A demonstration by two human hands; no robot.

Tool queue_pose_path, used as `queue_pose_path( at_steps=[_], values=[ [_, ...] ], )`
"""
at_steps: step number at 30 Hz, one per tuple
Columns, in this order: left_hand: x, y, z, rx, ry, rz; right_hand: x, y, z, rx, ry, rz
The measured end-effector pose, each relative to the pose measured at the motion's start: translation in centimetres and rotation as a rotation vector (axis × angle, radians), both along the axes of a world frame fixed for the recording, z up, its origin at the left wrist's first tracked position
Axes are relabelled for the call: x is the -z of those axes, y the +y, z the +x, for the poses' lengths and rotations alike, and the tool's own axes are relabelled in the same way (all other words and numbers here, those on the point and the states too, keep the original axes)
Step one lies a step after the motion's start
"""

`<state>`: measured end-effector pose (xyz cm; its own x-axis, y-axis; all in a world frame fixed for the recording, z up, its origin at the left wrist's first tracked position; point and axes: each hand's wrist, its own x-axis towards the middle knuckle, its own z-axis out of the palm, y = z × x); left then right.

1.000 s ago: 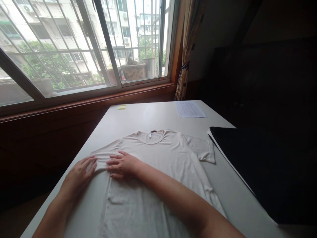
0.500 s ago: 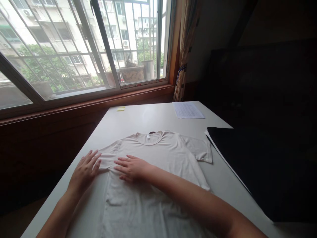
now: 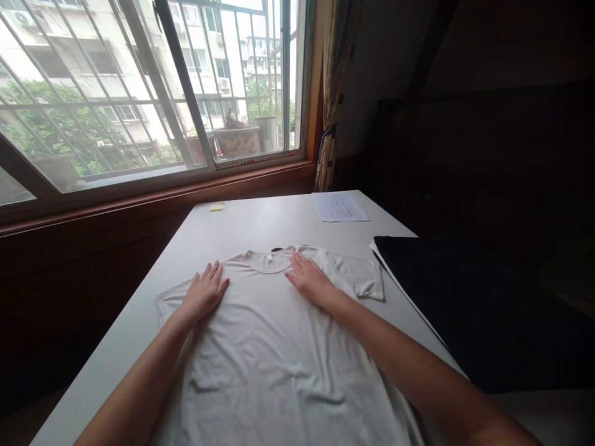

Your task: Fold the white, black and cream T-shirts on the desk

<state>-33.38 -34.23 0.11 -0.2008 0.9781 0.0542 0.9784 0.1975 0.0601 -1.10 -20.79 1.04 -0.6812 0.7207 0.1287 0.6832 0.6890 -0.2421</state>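
Observation:
A white short-sleeved T-shirt (image 3: 260, 322) lies spread on the white table, its neckline pointing away from me and wrinkles running across its body. My left hand (image 3: 206, 288) rests flat on the shirt near the left shoulder, fingers extended. Over by the right side of the collar, my right hand (image 3: 308, 277) lies on the fabric with its fingers stretched out. Neither hand grips the cloth. Part of the right sleeve (image 3: 367, 279) shows beyond my right hand. A small dark round thing (image 3: 277, 249) peeks out behind the collar.
The white table (image 3: 260, 223) holds printed sheets of paper (image 3: 341, 207) at its far right and a yellow sticky note (image 3: 217, 207) at its far left. Black cloth (image 3: 483, 310) covers the right side. Beyond stand a barred window (image 3: 139, 93) and a curtain (image 3: 331, 105).
My right hand has moved from the shirt's left chest up to the right of the collar. My left hand has shifted from the left sleeve to the shoulder. The view has turned slightly right.

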Motion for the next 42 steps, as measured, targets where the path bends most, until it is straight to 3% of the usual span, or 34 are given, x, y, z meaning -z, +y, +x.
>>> queue_pose_path(
  at_steps=[4, 8, 13, 24, 30, 34, 37, 42],
  values=[
    [1.1, -0.2, -1.0, -0.011, 0.024, 0.002, 0.6, 2.6, 5.2, 0.123, -0.044, 0.014],
    [1.2, -0.5, -2.4, -0.019, 0.008, -0.032, 1.8, 4.9, 10.1, 0.183, -0.114, -0.011],
    [0.9, -0.4, -3.0, -0.011, -0.019, -0.031, 2.2, 6.9, 13.0, 0.221, -0.182, -0.056],
    [1.7, -5.0, -8.4, -0.021, 0.028, -0.026, 2.1, 6.9, 13.8, 0.253, -0.179, -0.044],
    [1.6, -6.1, -9.4, -0.061, 0.044, -0.067, 2.5, 7.1, 14.0, 0.274, -0.176, -0.039],
    [1.0, -5.7, -9.5, -0.073, 0.022, -0.092, 2.5, 7.2, 13.8, 0.302, -0.137, -0.024],
    [-0.3, -4.8, -9.0, -0.108, 0.015, -0.078, 2.0, 7.5, 13.0, 0.314, -0.059, 0.051],
    [-2.8, -0.7, -5.2, 0.034, 0.025, 0.149, 0.4, 8.0, 9.5, 0.239, 0.048, 0.17]
  ],
)
